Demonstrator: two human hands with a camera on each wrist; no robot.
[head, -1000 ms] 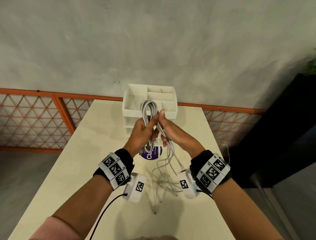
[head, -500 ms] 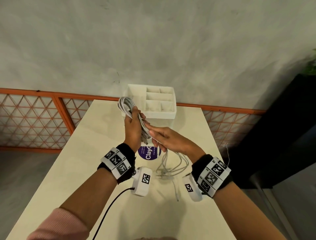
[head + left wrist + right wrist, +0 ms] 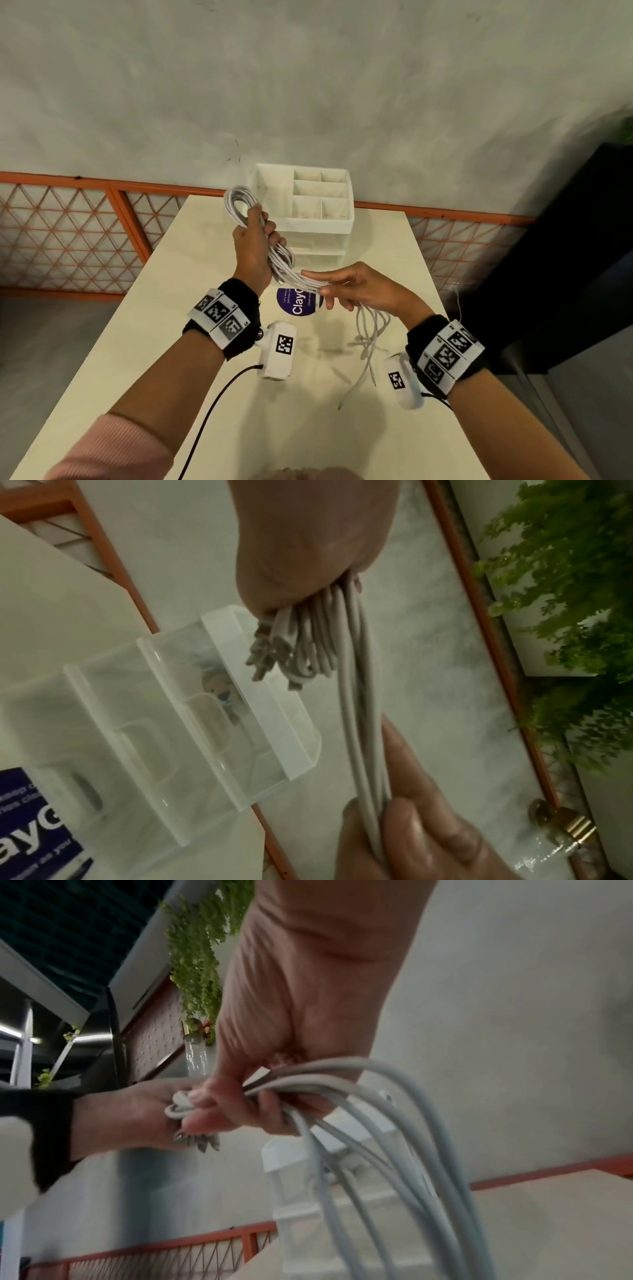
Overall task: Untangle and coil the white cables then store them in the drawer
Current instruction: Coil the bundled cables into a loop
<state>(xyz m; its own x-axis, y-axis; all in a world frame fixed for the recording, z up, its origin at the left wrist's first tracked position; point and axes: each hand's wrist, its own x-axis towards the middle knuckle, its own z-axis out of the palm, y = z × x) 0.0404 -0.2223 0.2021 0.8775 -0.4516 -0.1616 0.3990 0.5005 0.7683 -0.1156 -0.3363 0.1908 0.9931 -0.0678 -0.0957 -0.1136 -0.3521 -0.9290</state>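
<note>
My left hand (image 3: 255, 253) has its fingers wrapped round the looped white cables (image 3: 239, 205), up in the air over the desk (image 3: 171, 342). My right hand (image 3: 356, 291) pinches the loose strands, and the ends hang down to the desk near its right edge. The white drawer box (image 3: 318, 222) sits at the far edge, just behind my left hand. A purple sticker (image 3: 298, 303) lies under the cables.

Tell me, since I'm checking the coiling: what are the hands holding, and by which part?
Both hold the white cables. The left hand grips the coiled loops at their middle; the right hand pinches the straight strands just below, loose ends hanging to the table.
</note>
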